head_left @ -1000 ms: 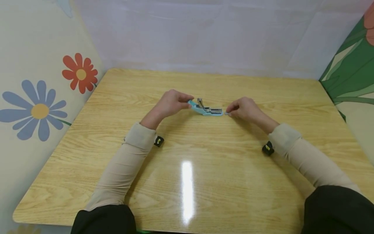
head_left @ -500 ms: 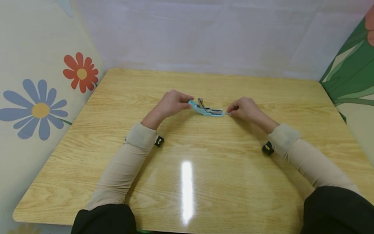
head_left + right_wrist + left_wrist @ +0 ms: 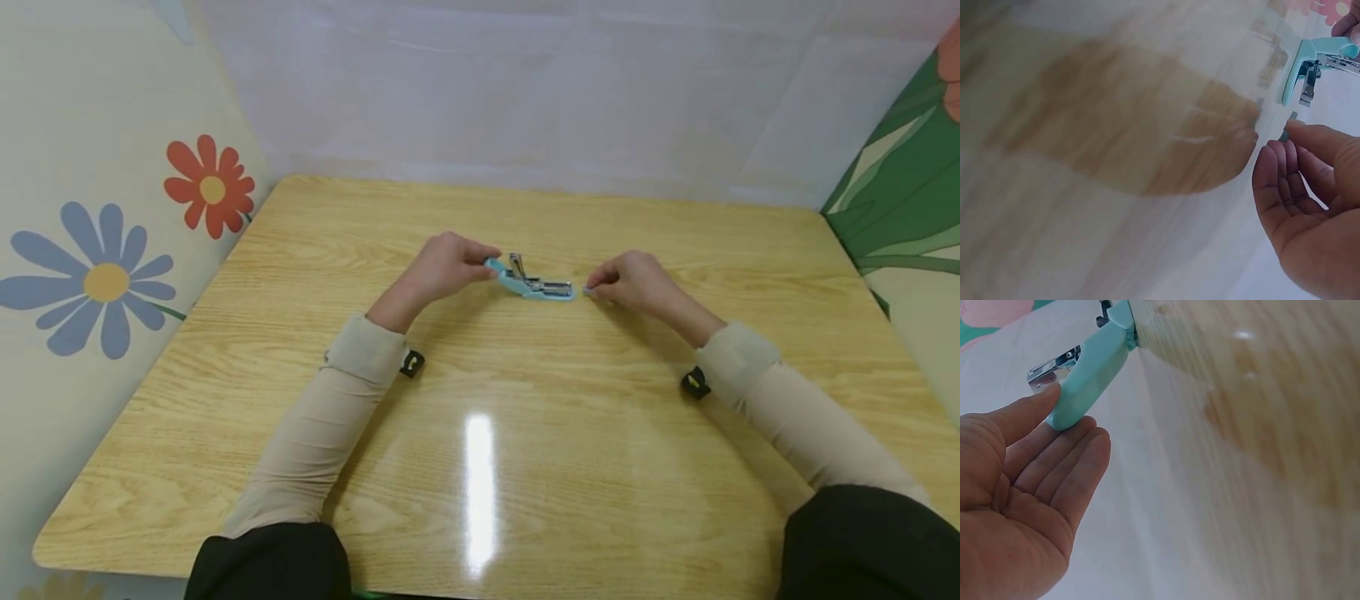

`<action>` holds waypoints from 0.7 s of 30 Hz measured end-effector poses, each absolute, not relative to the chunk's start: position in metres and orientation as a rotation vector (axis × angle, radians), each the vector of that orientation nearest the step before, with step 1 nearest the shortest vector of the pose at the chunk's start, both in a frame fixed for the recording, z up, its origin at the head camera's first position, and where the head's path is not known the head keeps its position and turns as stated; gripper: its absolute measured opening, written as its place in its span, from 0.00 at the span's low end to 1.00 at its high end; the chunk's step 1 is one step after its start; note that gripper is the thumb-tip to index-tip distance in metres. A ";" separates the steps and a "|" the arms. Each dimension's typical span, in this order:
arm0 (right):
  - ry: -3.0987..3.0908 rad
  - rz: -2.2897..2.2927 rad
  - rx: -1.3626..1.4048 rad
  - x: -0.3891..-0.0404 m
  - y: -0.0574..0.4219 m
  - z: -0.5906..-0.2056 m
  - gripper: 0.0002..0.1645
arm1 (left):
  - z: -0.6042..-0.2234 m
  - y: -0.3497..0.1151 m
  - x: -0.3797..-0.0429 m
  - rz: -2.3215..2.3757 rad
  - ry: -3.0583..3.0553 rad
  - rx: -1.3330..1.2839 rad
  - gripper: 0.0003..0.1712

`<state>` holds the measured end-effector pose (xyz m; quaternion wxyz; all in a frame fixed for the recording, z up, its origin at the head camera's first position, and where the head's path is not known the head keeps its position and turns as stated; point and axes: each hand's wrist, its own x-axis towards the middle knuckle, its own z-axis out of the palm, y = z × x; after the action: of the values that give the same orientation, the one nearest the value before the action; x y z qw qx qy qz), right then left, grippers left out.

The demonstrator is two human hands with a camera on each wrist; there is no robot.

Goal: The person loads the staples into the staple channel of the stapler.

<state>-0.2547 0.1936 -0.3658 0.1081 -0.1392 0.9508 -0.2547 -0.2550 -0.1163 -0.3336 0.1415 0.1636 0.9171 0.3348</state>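
Note:
A turquoise stapler [image 3: 517, 284] lies opened out on the table, its metal magazine toward the right and a metal arm sticking up at its middle. My left hand [image 3: 444, 267] pinches the raised left end between thumb and fingers; the left wrist view shows the thumb on the turquoise cover [image 3: 1088, 381]. Just right of the stapler's front end, my right hand [image 3: 633, 279] pinches a small grey strip of staples [image 3: 1293, 116] between thumb and fingertips. A narrow gap separates the strip from the stapler. The fingers hide most of the strip.
The wooden table [image 3: 480, 367] carries a bright light reflection near its front. A white sheet [image 3: 525, 92] hangs behind it. Walls painted with flowers [image 3: 105, 283] flank both sides. Small black wrist cameras [image 3: 412, 363] hang under both cuffs.
The gap between the strip and the stapler's front end narrowed slightly, then widened a little as my right hand drew right. My left hand keeps its hold on the stapler.

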 end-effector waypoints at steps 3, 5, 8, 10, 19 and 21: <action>2.805 -0.736 -0.432 -0.253 0.195 -0.365 0.10 | -0.334 -0.116 -0.254 0.956 2.654 0.471 0.25; 2.805 -0.734 -0.450 -0.252 0.196 -0.364 0.10 | -0.334 -0.116 -0.254 0.955 2.659 0.470 0.25; 2.806 -0.724 -0.472 -0.252 0.197 -0.361 0.11 | -0.333 -0.116 -0.254 0.954 2.660 0.465 0.25; 2.799 -0.723 -0.473 -0.252 0.199 -0.359 0.11 | -0.333 -0.116 -0.254 0.954 2.655 0.460 0.25; 2.820 -0.734 -0.507 -0.253 0.207 -0.341 0.12 | -0.332 -0.116 -0.254 0.940 2.660 0.467 0.25; 2.820 -0.745 -0.502 -0.252 0.208 -0.337 0.12 | -0.332 -0.116 -0.254 0.942 2.658 0.467 0.25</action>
<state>-0.2518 0.2079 -0.3369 0.0907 -0.1688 0.9489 -0.2507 -0.2538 -0.1163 -0.3325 0.1410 0.1618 0.9206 0.3262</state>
